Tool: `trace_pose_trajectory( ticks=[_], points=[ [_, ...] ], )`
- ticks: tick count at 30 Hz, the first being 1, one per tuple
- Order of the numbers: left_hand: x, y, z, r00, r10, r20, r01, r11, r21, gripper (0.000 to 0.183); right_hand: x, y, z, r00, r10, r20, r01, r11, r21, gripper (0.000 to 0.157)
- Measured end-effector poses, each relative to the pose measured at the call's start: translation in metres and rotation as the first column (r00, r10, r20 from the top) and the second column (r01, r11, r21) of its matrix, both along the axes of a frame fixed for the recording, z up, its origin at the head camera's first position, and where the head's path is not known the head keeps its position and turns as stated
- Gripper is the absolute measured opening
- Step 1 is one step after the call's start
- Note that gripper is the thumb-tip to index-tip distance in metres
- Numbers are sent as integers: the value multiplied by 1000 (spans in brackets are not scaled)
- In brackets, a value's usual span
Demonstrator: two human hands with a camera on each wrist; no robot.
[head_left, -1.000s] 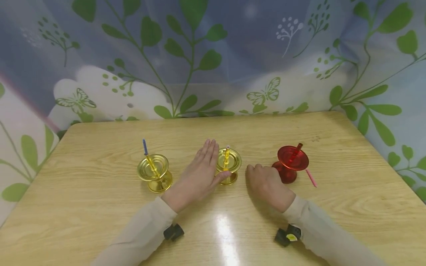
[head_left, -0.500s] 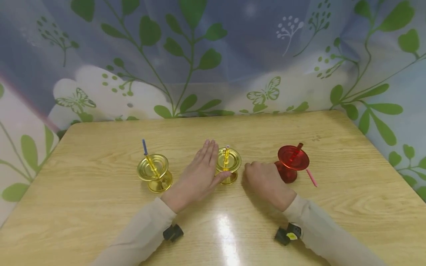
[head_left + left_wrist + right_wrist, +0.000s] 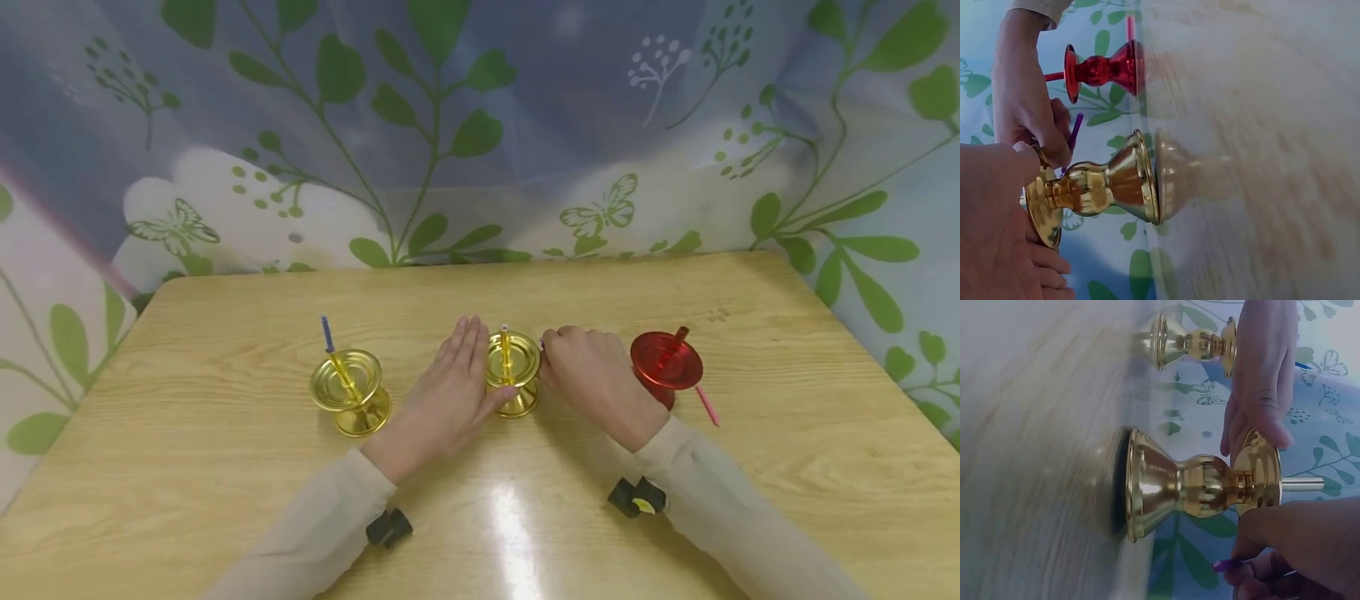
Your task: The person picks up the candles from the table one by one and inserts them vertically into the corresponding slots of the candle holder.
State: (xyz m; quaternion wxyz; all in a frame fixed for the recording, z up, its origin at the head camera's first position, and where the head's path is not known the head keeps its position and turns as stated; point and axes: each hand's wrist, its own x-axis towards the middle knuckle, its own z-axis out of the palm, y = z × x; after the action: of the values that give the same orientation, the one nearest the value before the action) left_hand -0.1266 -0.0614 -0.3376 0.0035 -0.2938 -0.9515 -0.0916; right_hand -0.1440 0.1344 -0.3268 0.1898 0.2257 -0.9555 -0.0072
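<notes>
A gold candle holder [image 3: 517,402], with a bare tube rising from its dish, stands at the middle of the table. Along the dish's left side lies my left hand [image 3: 442,392], fingers straight, thumb across the near rim. My right hand [image 3: 596,379] is at the dish's right side, fingers curled, pinching a thin purple candle [image 3: 1075,132]. Only a small end of that candle shows in the right wrist view; the hand covers the rest.
To the left, another gold candle holder [image 3: 360,417] bears a blue candle [image 3: 327,335]. A red candle holder [image 3: 666,367] stands just right of my right hand, a pink candle [image 3: 707,407] beside it on the table. Patterned cloth [image 3: 450,200] hangs behind the table.
My right hand has risen from the table and moved forward, close to the middle holder's dish. The purple candle has come into sight. The holder's tube leans slightly further left. My left hand stays put.
</notes>
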Motion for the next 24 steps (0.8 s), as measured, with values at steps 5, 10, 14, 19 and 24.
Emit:
trace_pose_trajectory(
  ticks=[5, 10, 14, 19, 24],
  points=[
    [1, -1, -2, 1000, -15, -7, 15, 1000, 18, 80, 0, -1, 2, 998, -26, 51, 24, 999, 29, 34],
    [0, 0, -2, 998, -42, -36, 42, 999, 3, 79, 0, 5, 6, 996, -41, 85, 39, 999, 26, 35],
    [0, 1, -2, 998, -50, -41, 50, 999, -11, 80, -1, 10, 12, 996, -49, 74, 48, 999, 11, 37],
    [0, 3, -1, 999, -38, -22, 38, 999, -12, 81, -2, 12, 21, 1000, -7, -6, 6, 999, -54, 33],
    [0, 3, -1, 1000, -28, -10, 28, 999, -14, 81, -3, 12, 27, 992, 74, -101, -89, 984, -155, 20]
  ],
)
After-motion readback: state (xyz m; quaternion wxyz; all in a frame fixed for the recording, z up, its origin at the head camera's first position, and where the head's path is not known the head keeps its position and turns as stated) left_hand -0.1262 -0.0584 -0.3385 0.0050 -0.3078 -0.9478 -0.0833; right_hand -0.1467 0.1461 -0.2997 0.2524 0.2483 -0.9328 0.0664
